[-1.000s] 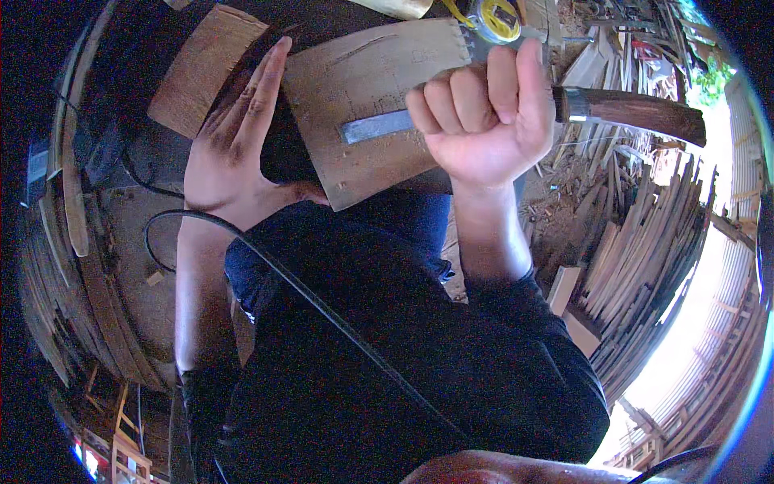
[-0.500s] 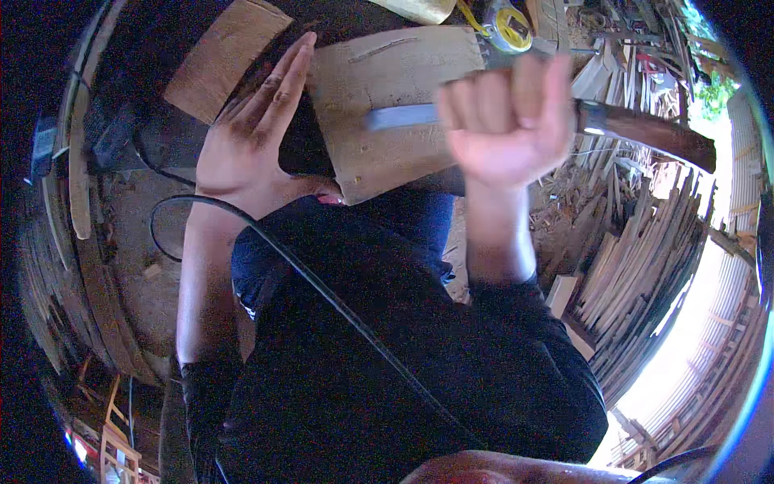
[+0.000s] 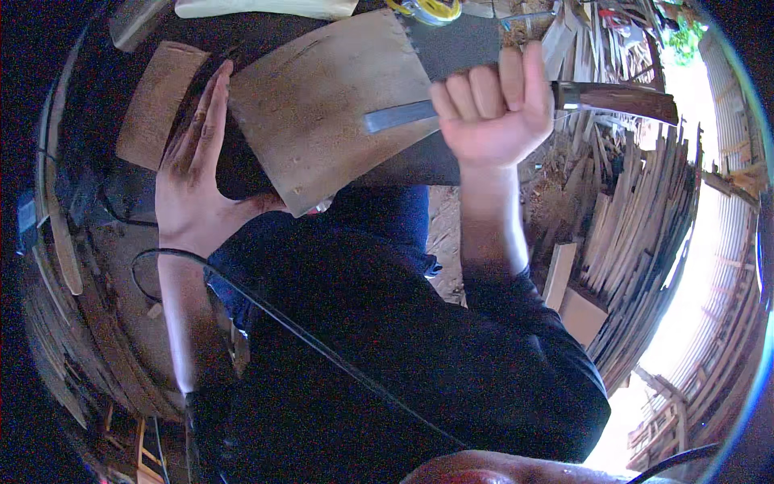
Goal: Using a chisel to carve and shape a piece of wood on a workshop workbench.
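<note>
A flat brown wooden board (image 3: 330, 89) lies tilted in front of me. My left hand (image 3: 193, 169) is at its left side, fingers stretched out straight together. The thumb reaches to the board's near left corner, and the fingertips come close to its far left corner. My right hand (image 3: 496, 113) is closed in a fist around the metal blade of a chisel (image 3: 403, 116). The blade's flat end points left, over the board. The dark wooden handle sticks out to the right of the fist. Whether the blade touches the wood I cannot tell.
Another brown wood piece (image 3: 160, 105) lies left of my fingers. Beyond the board are a pale wood piece (image 3: 266, 8) and a yellow tape measure (image 3: 434, 10). A black cable (image 3: 322, 343) crosses my torso. Stacked wood strips (image 3: 645, 234) stand at right.
The board has turned anticlockwise and sits further left in view, with my left hand. My right fist and the chisel, blurred before, now show sharply. The whole view has shifted somewhat.
</note>
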A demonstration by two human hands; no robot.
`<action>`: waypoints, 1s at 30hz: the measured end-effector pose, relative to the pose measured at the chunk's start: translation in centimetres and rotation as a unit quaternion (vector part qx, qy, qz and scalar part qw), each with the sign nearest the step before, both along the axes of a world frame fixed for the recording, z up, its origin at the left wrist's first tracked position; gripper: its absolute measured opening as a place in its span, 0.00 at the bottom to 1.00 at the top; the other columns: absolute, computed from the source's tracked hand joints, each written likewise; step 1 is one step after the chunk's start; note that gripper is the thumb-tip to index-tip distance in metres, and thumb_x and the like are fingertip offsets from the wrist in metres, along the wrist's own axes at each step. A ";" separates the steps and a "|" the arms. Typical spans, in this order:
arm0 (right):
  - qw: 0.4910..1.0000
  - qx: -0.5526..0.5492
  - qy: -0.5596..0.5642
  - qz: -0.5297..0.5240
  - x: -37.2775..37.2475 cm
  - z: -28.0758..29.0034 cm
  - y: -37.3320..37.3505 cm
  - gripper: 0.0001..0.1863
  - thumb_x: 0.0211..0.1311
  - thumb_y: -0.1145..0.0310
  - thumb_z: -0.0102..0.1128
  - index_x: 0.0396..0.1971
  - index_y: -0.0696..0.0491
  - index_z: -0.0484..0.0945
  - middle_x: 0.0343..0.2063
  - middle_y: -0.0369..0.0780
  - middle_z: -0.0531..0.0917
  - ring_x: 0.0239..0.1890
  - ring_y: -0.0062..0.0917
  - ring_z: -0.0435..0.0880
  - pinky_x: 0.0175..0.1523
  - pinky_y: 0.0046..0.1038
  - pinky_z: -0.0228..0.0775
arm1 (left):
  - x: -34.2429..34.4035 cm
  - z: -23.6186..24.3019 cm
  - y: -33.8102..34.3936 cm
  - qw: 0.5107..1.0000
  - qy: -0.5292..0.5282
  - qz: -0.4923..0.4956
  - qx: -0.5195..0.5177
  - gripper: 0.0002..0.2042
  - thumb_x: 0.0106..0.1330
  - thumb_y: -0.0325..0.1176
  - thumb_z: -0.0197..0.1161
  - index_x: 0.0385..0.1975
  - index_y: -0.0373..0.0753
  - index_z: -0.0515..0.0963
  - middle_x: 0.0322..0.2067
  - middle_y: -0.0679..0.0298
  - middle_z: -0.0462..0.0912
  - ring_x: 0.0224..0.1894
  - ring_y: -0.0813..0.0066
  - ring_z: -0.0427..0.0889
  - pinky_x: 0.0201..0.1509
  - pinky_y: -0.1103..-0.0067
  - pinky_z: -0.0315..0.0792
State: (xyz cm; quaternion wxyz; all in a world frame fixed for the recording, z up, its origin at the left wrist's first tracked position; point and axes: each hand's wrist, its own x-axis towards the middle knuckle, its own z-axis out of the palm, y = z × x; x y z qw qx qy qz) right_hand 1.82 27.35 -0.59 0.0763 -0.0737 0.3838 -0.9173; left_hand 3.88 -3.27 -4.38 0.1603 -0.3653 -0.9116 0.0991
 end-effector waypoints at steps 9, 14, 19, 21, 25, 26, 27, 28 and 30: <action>0.995 -0.063 0.014 -0.071 0.4 0.9 4.2 0.28 0.77 0.48 0.36 0.13 0.40 0.56 0.07 0.27 0.48 0.13 0.17 0.41 0.24 0.27 0.39 | 0.2 0.4 0.5 0.895 -0.221 -0.008 0.387 0.62 0.32 0.47 0.81 0.73 0.42 0.52 0.71 0.57 0.61 0.71 0.53 0.63 0.71 0.65 0.63; 0.994 -0.068 -0.010 0.081 1.3 -1.3 -4.7 0.29 0.77 0.45 0.33 0.13 0.42 0.56 0.07 0.28 0.49 0.12 0.18 0.42 0.23 0.26 0.41 | 0.4 0.4 0.0 0.889 -0.269 0.076 0.362 0.61 0.34 0.44 0.81 0.74 0.46 0.51 0.73 0.61 0.58 0.74 0.55 0.56 0.76 0.65 0.55; 0.998 -0.066 0.004 0.009 1.4 -0.8 -1.2 0.28 0.78 0.46 0.31 0.14 0.41 0.56 0.07 0.28 0.49 0.13 0.19 0.41 0.24 0.27 0.41 | 0.6 -0.1 0.1 0.903 -0.224 0.044 0.365 0.64 0.29 0.48 0.81 0.74 0.42 0.51 0.71 0.59 0.60 0.70 0.55 0.64 0.71 0.65 0.64; 0.999 -0.020 0.048 0.002 1.0 -0.1 3.1 0.28 0.78 0.46 0.31 0.13 0.40 0.56 0.07 0.27 0.49 0.12 0.18 0.39 0.23 0.26 0.39 | 0.6 -0.2 0.2 0.898 -0.219 0.037 0.379 0.65 0.28 0.47 0.82 0.74 0.43 0.51 0.71 0.59 0.61 0.70 0.55 0.64 0.70 0.65 0.64; 0.997 -0.020 0.025 -0.070 2.0 1.1 3.1 0.28 0.78 0.47 0.30 0.13 0.40 0.55 0.06 0.26 0.50 0.12 0.17 0.39 0.23 0.25 0.38 | 0.7 -0.3 0.2 0.901 -0.217 0.036 0.374 0.56 0.38 0.45 0.74 0.73 0.42 0.52 0.71 0.58 0.61 0.70 0.56 0.64 0.71 0.65 0.64; 0.997 -0.039 0.021 -0.058 2.4 0.4 2.3 0.28 0.79 0.48 0.30 0.13 0.40 0.55 0.07 0.27 0.49 0.12 0.18 0.39 0.23 0.25 0.39 | 0.7 -0.3 0.1 0.902 -0.218 0.032 0.372 0.54 0.40 0.44 0.72 0.73 0.42 0.53 0.71 0.58 0.61 0.70 0.56 0.64 0.71 0.65 0.64; 0.997 -0.059 0.018 -0.046 2.5 0.4 0.6 0.28 0.79 0.48 0.29 0.13 0.40 0.55 0.07 0.27 0.49 0.12 0.18 0.39 0.23 0.26 0.40 | 0.8 -0.1 -0.1 0.903 -0.219 0.029 0.368 0.52 0.42 0.44 0.70 0.73 0.42 0.53 0.71 0.58 0.61 0.70 0.56 0.64 0.71 0.65 0.64; 0.997 -0.059 0.017 -0.049 2.7 0.3 -1.1 0.28 0.79 0.48 0.29 0.13 0.40 0.55 0.07 0.27 0.49 0.12 0.18 0.39 0.23 0.26 0.40 | 0.9 -0.2 -0.2 0.905 -0.219 0.025 0.365 0.50 0.45 0.43 0.68 0.73 0.41 0.53 0.71 0.57 0.61 0.70 0.56 0.63 0.71 0.65 0.64; 0.993 -0.074 -0.017 0.085 2.8 0.0 -3.6 0.28 0.79 0.47 0.30 0.14 0.40 0.55 0.07 0.27 0.47 0.12 0.18 0.39 0.23 0.26 0.41 | 0.9 -0.3 -0.5 0.907 -0.216 0.021 0.360 0.46 0.50 0.42 0.64 0.73 0.41 0.54 0.71 0.57 0.61 0.71 0.56 0.63 0.71 0.65 0.64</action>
